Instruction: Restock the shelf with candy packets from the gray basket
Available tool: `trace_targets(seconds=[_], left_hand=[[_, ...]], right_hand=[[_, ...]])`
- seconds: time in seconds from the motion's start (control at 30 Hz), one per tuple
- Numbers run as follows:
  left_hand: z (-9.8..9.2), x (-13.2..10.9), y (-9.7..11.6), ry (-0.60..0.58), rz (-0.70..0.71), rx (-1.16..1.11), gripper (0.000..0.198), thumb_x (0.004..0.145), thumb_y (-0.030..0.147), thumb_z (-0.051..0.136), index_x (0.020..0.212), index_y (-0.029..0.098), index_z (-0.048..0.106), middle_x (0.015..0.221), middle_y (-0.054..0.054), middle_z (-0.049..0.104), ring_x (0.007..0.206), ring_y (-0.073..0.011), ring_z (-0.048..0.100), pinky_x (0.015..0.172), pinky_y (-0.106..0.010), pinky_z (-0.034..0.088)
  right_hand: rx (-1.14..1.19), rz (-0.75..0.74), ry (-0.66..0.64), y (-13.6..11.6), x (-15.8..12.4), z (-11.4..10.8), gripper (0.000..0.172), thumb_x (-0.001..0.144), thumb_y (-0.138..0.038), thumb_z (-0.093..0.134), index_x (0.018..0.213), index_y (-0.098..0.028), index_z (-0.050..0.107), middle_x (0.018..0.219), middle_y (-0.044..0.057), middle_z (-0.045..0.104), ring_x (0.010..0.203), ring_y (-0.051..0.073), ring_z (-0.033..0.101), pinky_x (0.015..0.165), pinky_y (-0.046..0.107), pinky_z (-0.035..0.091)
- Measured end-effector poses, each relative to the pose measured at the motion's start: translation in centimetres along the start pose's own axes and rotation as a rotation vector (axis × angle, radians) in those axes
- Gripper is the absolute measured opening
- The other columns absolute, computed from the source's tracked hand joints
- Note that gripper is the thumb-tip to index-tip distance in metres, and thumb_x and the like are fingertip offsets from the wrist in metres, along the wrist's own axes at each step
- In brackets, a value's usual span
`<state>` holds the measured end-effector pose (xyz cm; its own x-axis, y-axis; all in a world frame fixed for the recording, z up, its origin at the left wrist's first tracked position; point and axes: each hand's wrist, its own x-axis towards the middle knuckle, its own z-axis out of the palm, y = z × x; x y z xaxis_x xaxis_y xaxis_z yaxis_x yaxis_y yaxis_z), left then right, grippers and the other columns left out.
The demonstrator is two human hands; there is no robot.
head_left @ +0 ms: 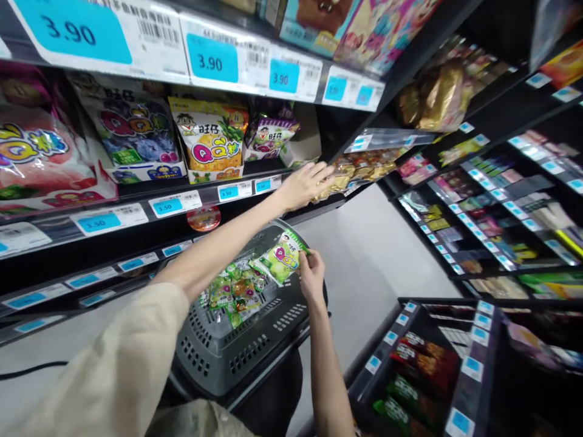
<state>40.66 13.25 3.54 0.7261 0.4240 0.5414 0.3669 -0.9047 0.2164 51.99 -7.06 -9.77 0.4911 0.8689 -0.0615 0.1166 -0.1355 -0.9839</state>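
Observation:
My left hand (306,184) reaches up to the shelf edge, fingers stretched out beside an open cardboard display box (304,144), holding nothing that I can see. My right hand (311,278) pinches the corner of a green candy packet (279,260) just above a grey shopping basket (237,352). Several more green packets (232,291) lie in the basket. On the shelf stand a yellow candy bag (213,141), a purple bag (269,135) and a blue bag (135,135).
Blue price tags (212,59) line the shelf rails. More snack shelves (483,200) run along the right side, with a low rack of dark packets (423,370) at bottom right. A grey floor aisle (368,255) lies between.

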Motion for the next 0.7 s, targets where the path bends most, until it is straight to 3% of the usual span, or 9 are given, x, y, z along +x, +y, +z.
trace_targets(seconds=[0.1, 0.2, 0.3, 0.4, 0.47, 0.57, 0.63, 0.7], left_hand=[[0.0, -2.2, 2.6, -0.138, -0.178, -0.413, 0.046, 0.104, 0.039, 0.039, 0.138, 0.012, 0.056, 0.125, -0.016, 0.067, 0.116, -0.0259, 0.064, 0.102, -0.042, 0.049], [0.8, -5.3, 4.4, -0.350, -0.305, -0.835, 0.055, 0.099, 0.059, 0.048, 0.130, 0.016, 0.061, 0.110, -0.011, 0.073, 0.098, -0.0234, 0.070, 0.090, -0.037, 0.055], [1.6, -8.0, 5.3, -0.407, -0.352, -1.105, 0.054, 0.083, 0.056, 0.073, 0.117, 0.014, 0.066, 0.110, -0.010, 0.074, 0.096, -0.0237, 0.071, 0.084, -0.033, 0.057], [1.2, -9.1, 5.8, -0.384, -0.407, -1.222, 0.052, 0.081, 0.046, 0.077, 0.120, 0.014, 0.065, 0.117, -0.011, 0.073, 0.096, -0.0235, 0.072, 0.075, -0.032, 0.059], [0.3, -8.9, 6.1, -0.335, -0.430, -1.171, 0.049, 0.086, 0.044, 0.070, 0.126, 0.016, 0.062, 0.122, -0.011, 0.071, 0.091, -0.0223, 0.074, 0.069, -0.030, 0.060], [-1.0, -7.8, 6.4, -0.212, -0.472, -0.801, 0.044, 0.089, 0.039, 0.068, 0.127, 0.018, 0.064, 0.114, -0.009, 0.074, 0.081, -0.0216, 0.074, 0.073, -0.032, 0.059], [-1.2, -7.1, 6.6, -0.109, -0.493, -0.572, 0.043, 0.091, 0.035, 0.065, 0.131, 0.018, 0.064, 0.110, -0.009, 0.076, 0.090, -0.0243, 0.074, 0.085, -0.034, 0.058], [-0.8, -6.6, 6.8, -0.062, -0.471, -0.478, 0.046, 0.092, 0.027, 0.060, 0.137, 0.018, 0.061, 0.114, -0.010, 0.075, 0.102, -0.0255, 0.073, 0.091, -0.034, 0.056]], right_hand=[[0.029, -0.104, 0.195, -3.2, 0.2, -0.8, 0.050, 0.077, -0.061, 0.074, 0.096, -0.017, 0.061, 0.084, 0.002, 0.066, 0.065, 0.014, 0.057, 0.048, 0.021, 0.044], [0.110, -0.191, 0.327, -5.4, 1.3, -1.5, 0.050, 0.074, -0.059, 0.077, 0.097, -0.017, 0.062, 0.088, 0.004, 0.069, 0.068, 0.015, 0.061, 0.052, 0.023, 0.049], [0.122, -0.278, 0.342, -6.9, 2.2, -2.1, 0.047, 0.074, -0.056, 0.079, 0.093, -0.015, 0.064, 0.084, 0.004, 0.070, 0.066, 0.015, 0.062, 0.053, 0.025, 0.051], [0.139, -0.324, 0.389, -7.8, 2.6, -2.2, 0.046, 0.073, -0.054, 0.081, 0.091, -0.015, 0.065, 0.084, 0.006, 0.071, 0.068, 0.017, 0.065, 0.056, 0.026, 0.053], [0.204, -0.309, 0.474, -8.0, 2.7, -1.9, 0.050, 0.072, -0.056, 0.081, 0.094, -0.015, 0.064, 0.092, 0.009, 0.073, 0.079, 0.020, 0.069, 0.062, 0.028, 0.056], [0.214, -0.259, 0.530, -8.2, 2.8, -0.9, 0.065, 0.072, -0.058, 0.080, 0.117, -0.016, 0.058, 0.123, 0.015, 0.068, 0.104, 0.024, 0.068, 0.074, 0.033, 0.061], [0.179, -0.204, 0.456, -8.2, 2.6, 0.0, 0.082, 0.069, -0.057, 0.083, 0.134, -0.020, 0.049, 0.143, 0.018, 0.056, 0.115, 0.026, 0.065, 0.080, 0.035, 0.062], [0.189, -0.134, 0.292, -8.5, 2.5, 0.9, 0.091, 0.065, -0.054, 0.087, 0.139, -0.021, 0.046, 0.146, 0.018, 0.054, 0.116, 0.027, 0.066, 0.085, 0.038, 0.063]])
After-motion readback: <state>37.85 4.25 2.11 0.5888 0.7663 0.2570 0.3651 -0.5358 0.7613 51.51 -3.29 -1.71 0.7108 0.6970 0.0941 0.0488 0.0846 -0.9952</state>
